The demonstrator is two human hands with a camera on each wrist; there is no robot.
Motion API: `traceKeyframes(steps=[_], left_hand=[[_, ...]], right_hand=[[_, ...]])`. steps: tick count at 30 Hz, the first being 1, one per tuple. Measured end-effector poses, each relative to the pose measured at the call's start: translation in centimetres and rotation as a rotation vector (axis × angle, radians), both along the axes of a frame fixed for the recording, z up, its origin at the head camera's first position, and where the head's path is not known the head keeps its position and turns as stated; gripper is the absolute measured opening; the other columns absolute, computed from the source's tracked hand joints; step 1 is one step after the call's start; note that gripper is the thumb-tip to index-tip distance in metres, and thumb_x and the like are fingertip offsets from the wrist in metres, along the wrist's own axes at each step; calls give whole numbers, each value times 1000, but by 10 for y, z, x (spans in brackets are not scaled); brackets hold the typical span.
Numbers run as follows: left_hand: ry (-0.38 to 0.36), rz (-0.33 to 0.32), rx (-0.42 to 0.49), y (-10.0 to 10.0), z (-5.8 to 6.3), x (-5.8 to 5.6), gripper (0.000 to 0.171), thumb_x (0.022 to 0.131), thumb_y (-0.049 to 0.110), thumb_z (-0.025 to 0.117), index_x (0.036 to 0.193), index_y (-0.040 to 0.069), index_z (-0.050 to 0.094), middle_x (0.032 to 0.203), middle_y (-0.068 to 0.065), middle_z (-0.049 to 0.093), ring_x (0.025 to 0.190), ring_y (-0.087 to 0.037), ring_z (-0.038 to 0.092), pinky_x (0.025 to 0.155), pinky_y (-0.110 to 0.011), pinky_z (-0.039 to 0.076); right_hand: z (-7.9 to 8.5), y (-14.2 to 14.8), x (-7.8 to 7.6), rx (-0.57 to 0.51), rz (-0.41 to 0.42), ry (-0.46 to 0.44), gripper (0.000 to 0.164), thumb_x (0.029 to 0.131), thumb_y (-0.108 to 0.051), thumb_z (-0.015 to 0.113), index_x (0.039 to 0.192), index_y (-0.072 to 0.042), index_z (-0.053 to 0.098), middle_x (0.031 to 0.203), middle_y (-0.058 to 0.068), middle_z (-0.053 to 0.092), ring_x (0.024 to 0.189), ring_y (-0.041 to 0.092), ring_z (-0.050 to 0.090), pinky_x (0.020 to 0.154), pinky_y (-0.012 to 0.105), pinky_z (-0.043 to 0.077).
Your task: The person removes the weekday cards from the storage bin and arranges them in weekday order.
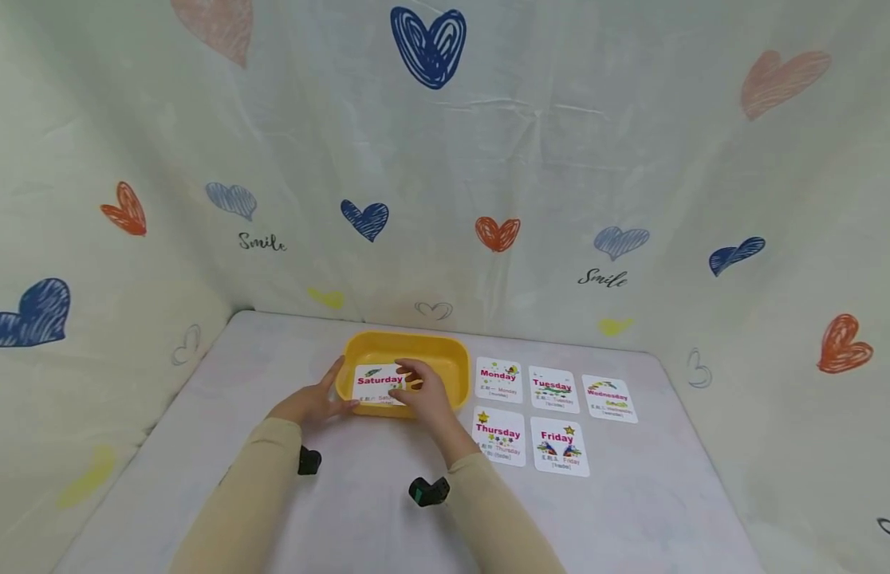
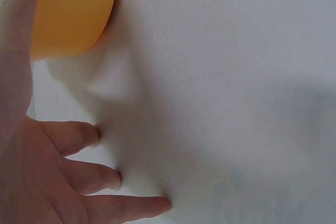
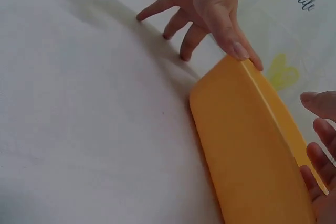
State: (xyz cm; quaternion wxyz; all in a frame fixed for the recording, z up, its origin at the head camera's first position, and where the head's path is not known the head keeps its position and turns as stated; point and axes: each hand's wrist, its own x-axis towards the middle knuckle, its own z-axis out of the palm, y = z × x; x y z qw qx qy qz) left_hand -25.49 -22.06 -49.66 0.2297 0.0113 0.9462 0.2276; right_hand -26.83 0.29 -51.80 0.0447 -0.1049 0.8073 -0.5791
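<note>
A yellow tray (image 1: 445, 351) stands on the table. My left hand (image 1: 312, 402) touches its left end, the thumb and index finger straight along the rim at the corner. The other fingers of that hand spread down onto the tabletop in the left wrist view. A white card printed "Saturday" (image 1: 379, 381) lies in the tray's left part. Over the card's right edge hovers my right hand (image 1: 425, 395), thumb and fingers apart. In the right wrist view, nothing shows between the thumb and fingers of the right hand (image 3: 323, 156); the card is hidden behind the tray wall.
Right of the tray, Monday (image 1: 498, 380), Tuesday (image 1: 554, 390) and Wednesday (image 1: 609, 398) cards lie in a back row. Thursday (image 1: 499, 436) and Friday (image 1: 561, 446) cards form a front row. A heart-printed cloth (image 1: 431, 151) hangs behind the table (image 1: 387, 510).
</note>
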Motion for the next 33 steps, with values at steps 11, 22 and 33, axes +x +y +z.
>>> traceKeyframes(steps=[11,22,33], left_hand=[[5,15,14,-1,-5,-3,101,91,57,59,155,10,-2,135,-38,44,120,-55,46,100,-63,38],[5,28,-1,-4,-9,-5,102,88,61,59,156,14,-1,133,-38,47,118,-54,49,99,-63,39],[2,59,8,-2,-14,-5,105,85,65,60,157,17,1,136,-36,45,119,-55,48,96,-65,40]], right_hand=[[-7,-8,-22,107,71,-107,58,84,-11,77,137,-20,54,126,4,57,111,24,53,88,29,52],[-14,-10,-40,144,128,-212,64,80,-15,81,137,-23,54,133,2,52,109,23,51,91,34,51],[-25,-10,-50,265,101,-268,75,75,-15,86,141,-26,52,149,13,30,128,34,38,108,54,33]])
